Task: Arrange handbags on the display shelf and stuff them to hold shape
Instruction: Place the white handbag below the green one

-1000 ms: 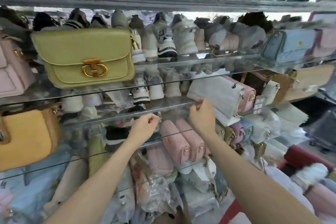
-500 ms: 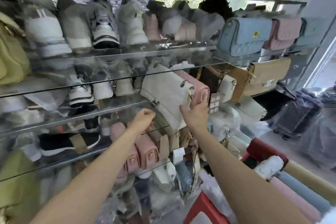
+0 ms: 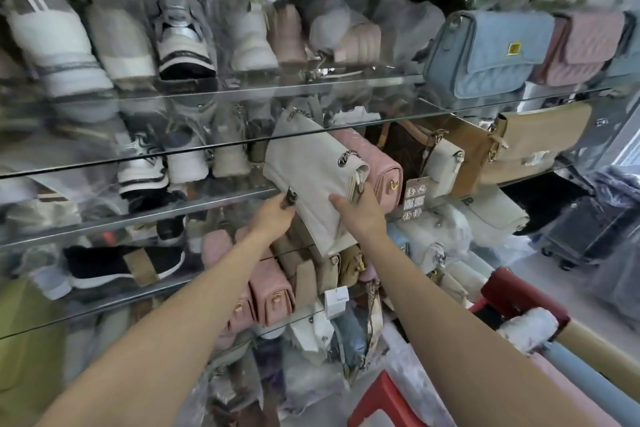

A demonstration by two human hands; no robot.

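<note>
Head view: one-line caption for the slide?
Both hands, left hand and right hand, grip a cream handbag on the glass shelf.

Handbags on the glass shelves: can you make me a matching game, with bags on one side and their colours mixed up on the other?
Bags:
1. Bag that both hands hold
2. Quilted bag with a yellow badge, upper shelf
3. Bag right beside the held one
4. Flap bag at the far right, middle shelf

Colours:
A. pink
B. tan
C. cream white
D. light blue

Pairs: 1-C, 2-D, 3-A, 4-B
</note>
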